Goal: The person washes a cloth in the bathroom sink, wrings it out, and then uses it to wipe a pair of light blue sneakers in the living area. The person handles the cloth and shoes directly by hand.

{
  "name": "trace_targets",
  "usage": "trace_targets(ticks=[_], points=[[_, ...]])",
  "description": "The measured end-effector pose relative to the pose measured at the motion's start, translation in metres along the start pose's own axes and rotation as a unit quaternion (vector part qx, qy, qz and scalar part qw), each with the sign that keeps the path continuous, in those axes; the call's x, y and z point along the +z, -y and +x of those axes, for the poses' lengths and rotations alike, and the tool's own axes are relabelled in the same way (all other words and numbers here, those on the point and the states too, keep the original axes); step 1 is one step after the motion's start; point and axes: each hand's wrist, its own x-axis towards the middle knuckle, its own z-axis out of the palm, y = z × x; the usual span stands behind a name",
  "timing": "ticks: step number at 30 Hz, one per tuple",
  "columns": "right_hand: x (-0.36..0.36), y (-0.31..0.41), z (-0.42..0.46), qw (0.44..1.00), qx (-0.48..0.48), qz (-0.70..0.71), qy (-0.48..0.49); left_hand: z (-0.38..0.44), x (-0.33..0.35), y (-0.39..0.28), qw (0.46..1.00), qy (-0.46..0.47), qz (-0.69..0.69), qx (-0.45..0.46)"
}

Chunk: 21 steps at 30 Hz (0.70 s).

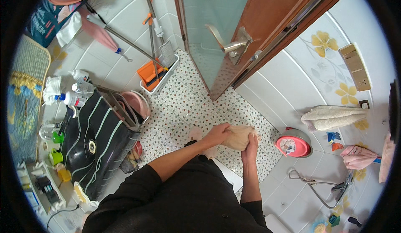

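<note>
A beige cloth (239,137), seemingly folded, is held out in front of me above the speckled tile floor (188,106). Its left end is gripped by my left hand (217,133), with the fingers curled over the edge. On the other side, my right hand (249,147) pinches the cloth's right end, thumb on top. Both forearms reach forward from black sleeves. Part of the cloth is hidden under my fingers.
Ahead stands a half-glazed wooden door (272,13) with a metal handle (231,45). To the left is a black washbasin (94,142) holding bottles and cups. A pink bin (294,142) sits right; mops stand in a white tray (159,87). A towel (332,117) hangs on the wall.
</note>
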Motion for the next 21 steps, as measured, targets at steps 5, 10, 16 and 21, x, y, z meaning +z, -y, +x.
trace_targets(ticks=[5,10,16,21], points=[[-0.001,0.034,-0.008,0.996,-0.023,-0.025,-0.078,0.028,-0.018,0.033,0.995,-0.055,-0.055,-0.061],[-0.013,0.063,-0.017,0.99,-0.062,-0.056,-0.113,0.044,-0.03,0.038,0.999,-0.019,0.015,-0.042],[-0.009,0.102,-0.033,0.956,-0.217,-0.137,-0.139,0.056,-0.025,-0.002,0.974,0.12,-0.189,-0.047],[-0.019,0.123,-0.04,0.919,-0.232,-0.249,-0.199,0.071,-0.024,-0.029,0.974,0.107,-0.18,-0.082]])
